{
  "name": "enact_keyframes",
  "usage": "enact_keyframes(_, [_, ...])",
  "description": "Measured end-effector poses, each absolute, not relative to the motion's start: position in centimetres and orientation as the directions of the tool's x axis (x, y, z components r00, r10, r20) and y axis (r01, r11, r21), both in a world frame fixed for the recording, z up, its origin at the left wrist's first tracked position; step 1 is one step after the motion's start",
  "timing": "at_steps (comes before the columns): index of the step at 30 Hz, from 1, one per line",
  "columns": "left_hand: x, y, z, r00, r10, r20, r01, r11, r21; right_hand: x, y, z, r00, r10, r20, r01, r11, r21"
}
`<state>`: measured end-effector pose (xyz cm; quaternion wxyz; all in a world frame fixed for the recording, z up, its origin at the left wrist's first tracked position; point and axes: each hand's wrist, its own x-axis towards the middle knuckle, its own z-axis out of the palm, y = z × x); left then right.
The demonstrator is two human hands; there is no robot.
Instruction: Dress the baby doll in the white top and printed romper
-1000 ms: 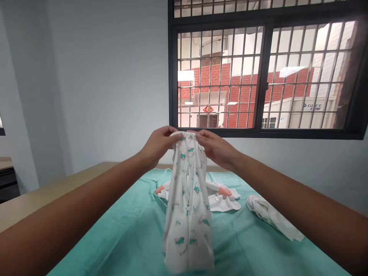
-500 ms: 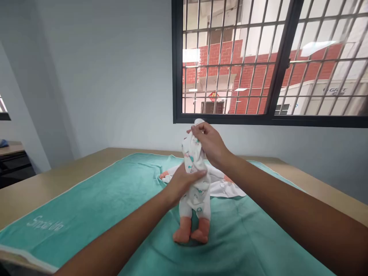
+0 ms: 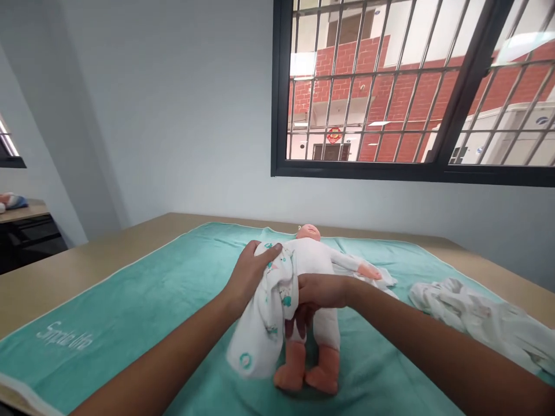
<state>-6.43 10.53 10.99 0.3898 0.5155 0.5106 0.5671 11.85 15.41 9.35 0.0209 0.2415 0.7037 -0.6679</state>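
Observation:
A baby doll (image 3: 314, 257) in white clothing lies on its back on a teal blanket (image 3: 173, 277), its head away from me and its bare feet toward me. My left hand (image 3: 254, 268) is closed around a bunched white baby garment (image 3: 266, 312) with green and pink prints. The garment hangs over the doll's side, its lower end blurred. At the garment's right edge, over the doll's hip and upper leg, my right hand (image 3: 318, 294) has its fingers curled against the cloth. The doll's other arm is hidden behind the garment.
More crumpled white cloth (image 3: 481, 318) lies on the blanket at the right. The wooden table (image 3: 143, 237) shows around the blanket's edges. A barred window (image 3: 373, 86) is in the wall behind, and another table (image 3: 26, 212) stands at the far left.
The garment has come down from in front of the doll to its left side, uncovering the doll's head and chest. My right hand has dropped from the garment's top to its right edge.

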Motion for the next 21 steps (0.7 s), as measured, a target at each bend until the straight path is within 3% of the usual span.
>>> enact_keyframes(1, [-6.8,11.2,10.1,-0.180,0.977,0.113,0.092,-0.097,0.991,12.3,16.2,9.5,-0.877,0.337,-0.343,0.374,0.028,-0.927])
enact_keyframes(3, [-7.3,12.9,7.7,-0.234,0.972,-0.026,0.137,0.059,0.989,13.7,19.1,9.4,-0.804,0.545,-0.237,0.343,0.099,-0.934])
enact_keyframes(5, [-7.4,14.7,4.7,-0.284,0.954,-0.097,0.245,0.170,0.955,15.5,22.8,8.7,-0.595,0.800,-0.080,0.319,0.144,-0.937])
enact_keyframes(7, [-7.0,16.3,2.0,-0.215,0.976,-0.039,0.437,0.132,0.890,17.5,26.5,7.3,-0.294,0.955,0.044,0.369,0.156,-0.916])
enact_keyframes(9, [-6.7,17.5,0.5,-0.125,0.990,0.065,0.520,0.010,0.854,19.3,29.6,5.9,-0.113,0.991,0.067,0.470,0.113,-0.875])
enact_keyframes(11, [-6.6,18.6,0.5,-0.055,0.993,0.102,0.557,-0.054,0.829,20.7,32.0,5.0,-0.080,0.996,0.025,0.517,0.063,-0.854])
enact_keyframes(15, [-6.5,20.4,2.7,0.105,0.994,-0.021,0.641,-0.052,0.766,21.7,35.2,4.9,-0.207,0.945,-0.253,0.535,-0.107,-0.838])
enact_keyframes(18, [-5.6,21.6,3.3,0.114,0.988,-0.107,0.680,0.001,0.733,21.4,36.5,5.3,-0.346,0.832,-0.434,0.512,-0.220,-0.830])
enact_keyframes(19, [-5.1,21.9,3.2,0.101,0.984,-0.146,0.637,0.049,0.769,21.1,36.7,5.4,-0.367,0.824,-0.431,0.499,-0.216,-0.839])
enact_keyframes(21, [-4.3,22.3,2.9,0.125,0.973,-0.195,0.473,0.114,0.874,20.7,36.7,5.5,-0.287,0.921,-0.264,0.475,-0.103,-0.874])
